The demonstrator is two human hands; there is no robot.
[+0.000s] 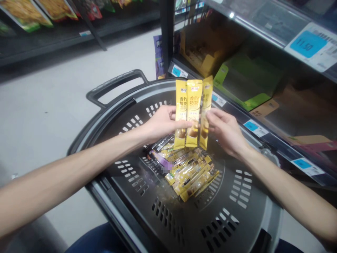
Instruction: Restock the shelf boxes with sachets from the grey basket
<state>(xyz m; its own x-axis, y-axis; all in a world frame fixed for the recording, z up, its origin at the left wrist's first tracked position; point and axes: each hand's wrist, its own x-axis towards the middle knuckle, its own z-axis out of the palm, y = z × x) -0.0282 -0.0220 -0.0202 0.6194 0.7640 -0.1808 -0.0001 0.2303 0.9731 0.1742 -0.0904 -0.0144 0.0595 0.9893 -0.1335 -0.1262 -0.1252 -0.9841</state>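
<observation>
Three slim yellow packets were up, fanned side by side over the basket! Two yellow sachets [194,89] stood close together on the left, and the third sachet [207,93] was right beside them, leaning a touch, its top tipped to the right.

And the left hand [160,123]? Clamped on that pair, thumb laid across the front, fingers tucked behind, so the two rose above and hung below its grip. Over on the other side, the right hand [226,130] had the third sachet pinched at its right edge, thumb in front, the sachet lying just to the left of the palm. The two hands faced each other, the packets between them.

Straight below, what a heap! A pile of yellow packets [193,175] lay on the bottom of the black basket [144,211], with a purple packet [163,161] at its left and dark packets [163,142] towards the far side. The basket's handle [116,79] stuck out at the far left of the rim, above the pale floor [47,95].

Out to the right ran the shelf, with a green box [247,88] on it and blue-and-white price tags along its edge; the nearest big tag [306,44] read 11.50. Across the aisle, top left, bagged goods [28,14] sat on a dark rack.
</observation>
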